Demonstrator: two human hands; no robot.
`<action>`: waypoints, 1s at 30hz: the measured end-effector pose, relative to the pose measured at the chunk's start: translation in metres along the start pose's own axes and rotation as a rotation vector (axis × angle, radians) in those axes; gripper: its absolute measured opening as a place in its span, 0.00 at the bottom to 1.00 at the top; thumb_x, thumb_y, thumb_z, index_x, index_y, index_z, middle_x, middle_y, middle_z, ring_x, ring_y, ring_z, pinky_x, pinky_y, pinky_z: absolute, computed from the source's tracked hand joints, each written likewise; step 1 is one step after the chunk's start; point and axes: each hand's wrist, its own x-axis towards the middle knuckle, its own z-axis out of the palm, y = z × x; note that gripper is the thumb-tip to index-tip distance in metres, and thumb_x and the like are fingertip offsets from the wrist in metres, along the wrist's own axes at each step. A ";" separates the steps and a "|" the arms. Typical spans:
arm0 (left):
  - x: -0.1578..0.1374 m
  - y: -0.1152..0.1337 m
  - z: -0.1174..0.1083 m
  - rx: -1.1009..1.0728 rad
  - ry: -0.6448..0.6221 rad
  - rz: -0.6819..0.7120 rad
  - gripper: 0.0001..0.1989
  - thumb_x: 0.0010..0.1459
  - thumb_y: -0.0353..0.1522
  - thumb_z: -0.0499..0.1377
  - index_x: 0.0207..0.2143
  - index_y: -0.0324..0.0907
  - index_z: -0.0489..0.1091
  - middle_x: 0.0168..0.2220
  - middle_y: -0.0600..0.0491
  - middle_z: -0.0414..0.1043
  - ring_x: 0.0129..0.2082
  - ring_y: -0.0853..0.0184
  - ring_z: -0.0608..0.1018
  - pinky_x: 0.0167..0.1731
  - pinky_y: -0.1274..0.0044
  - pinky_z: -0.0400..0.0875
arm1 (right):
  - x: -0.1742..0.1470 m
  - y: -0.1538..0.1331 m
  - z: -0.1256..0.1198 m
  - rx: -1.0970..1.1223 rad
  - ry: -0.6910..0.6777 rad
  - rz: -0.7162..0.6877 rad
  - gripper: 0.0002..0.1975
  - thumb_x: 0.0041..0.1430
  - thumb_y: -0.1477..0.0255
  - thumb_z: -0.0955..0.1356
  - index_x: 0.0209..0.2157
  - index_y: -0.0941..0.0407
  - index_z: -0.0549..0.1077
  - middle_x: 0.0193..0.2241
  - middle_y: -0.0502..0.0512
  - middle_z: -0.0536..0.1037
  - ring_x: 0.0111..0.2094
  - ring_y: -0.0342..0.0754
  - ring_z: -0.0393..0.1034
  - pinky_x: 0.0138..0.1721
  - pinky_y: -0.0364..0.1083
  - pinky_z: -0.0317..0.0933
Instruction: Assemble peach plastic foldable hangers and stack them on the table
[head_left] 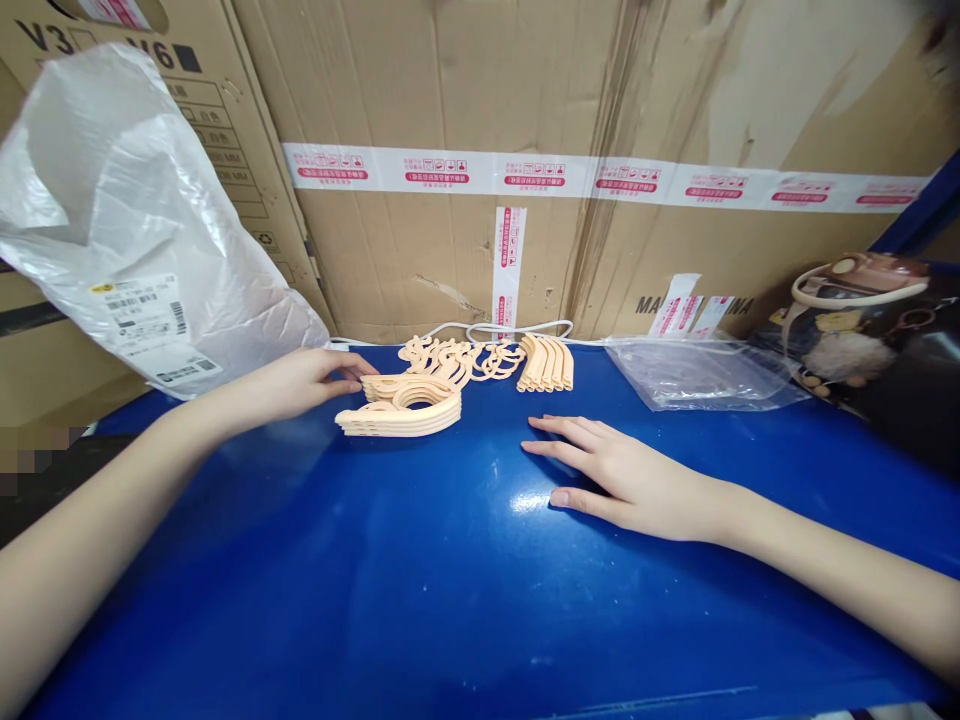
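Stacks of beige plastic pieces, which look like folding hanger parts, lie on the blue tabletop [450, 570]. My left hand [315, 382] reaches to the left end of a curved stack [390, 384], its fingers bent and closed about that end. Just in front of it rests another neat stack of curved arms [401, 420]. Behind are loose hook pieces [442, 357], and to their right a row of short curved arms [546, 363]. My right hand [619, 475] is spread palm down at the tabletop, holding nothing, a little in front of that row.
A large white plastic bag [150, 200] with labels leans at the left. Tall cardboard [435, 90] with printed tape stands along the back. A white cord [517, 328] runs at its foot. On the right lie a clear plastic bag [697, 375] and a handled cup [847, 310].
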 end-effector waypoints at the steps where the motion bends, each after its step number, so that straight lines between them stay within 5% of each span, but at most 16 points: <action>1: 0.000 0.000 0.000 0.003 0.009 0.003 0.26 0.51 0.54 0.51 0.41 0.48 0.74 0.43 0.50 0.77 0.41 0.55 0.76 0.44 0.70 0.71 | 0.000 0.000 0.000 -0.006 -0.005 0.003 0.27 0.65 0.56 0.59 0.61 0.53 0.60 0.63 0.60 0.56 0.62 0.57 0.53 0.60 0.59 0.52; 11: -0.004 0.000 -0.005 0.195 0.135 0.111 0.23 0.57 0.47 0.49 0.49 0.44 0.67 0.49 0.47 0.70 0.48 0.54 0.73 0.50 0.68 0.66 | 0.000 -0.002 -0.001 -0.018 -0.022 0.016 0.28 0.66 0.55 0.58 0.62 0.53 0.59 0.64 0.60 0.55 0.62 0.55 0.52 0.60 0.58 0.51; 17: -0.019 0.069 0.012 0.207 0.398 0.277 0.23 0.64 0.43 0.45 0.54 0.39 0.62 0.54 0.45 0.65 0.55 0.56 0.67 0.56 0.64 0.60 | 0.000 -0.001 0.000 -0.018 -0.017 0.016 0.27 0.66 0.55 0.59 0.62 0.52 0.59 0.64 0.60 0.55 0.63 0.55 0.51 0.61 0.57 0.51; 23: -0.050 0.135 0.071 0.166 0.076 0.342 0.34 0.65 0.48 0.44 0.66 0.37 0.44 0.66 0.44 0.47 0.65 0.57 0.54 0.61 0.65 0.54 | 0.001 0.001 0.002 0.039 0.028 0.008 0.30 0.65 0.55 0.60 0.63 0.55 0.56 0.63 0.61 0.56 0.63 0.56 0.50 0.61 0.57 0.50; 26: -0.058 0.140 0.082 0.166 -0.054 0.355 0.36 0.65 0.50 0.43 0.66 0.35 0.44 0.67 0.43 0.43 0.65 0.55 0.52 0.61 0.64 0.55 | 0.002 -0.001 0.003 0.102 0.060 0.006 0.31 0.64 0.56 0.62 0.63 0.55 0.55 0.61 0.61 0.61 0.62 0.54 0.53 0.61 0.56 0.51; 30: -0.056 0.136 0.085 0.139 -0.069 0.372 0.36 0.64 0.51 0.43 0.65 0.35 0.48 0.66 0.42 0.45 0.64 0.53 0.55 0.60 0.62 0.57 | 0.008 0.003 0.001 0.171 0.189 0.092 0.22 0.66 0.59 0.61 0.57 0.55 0.62 0.56 0.59 0.68 0.57 0.51 0.60 0.58 0.53 0.56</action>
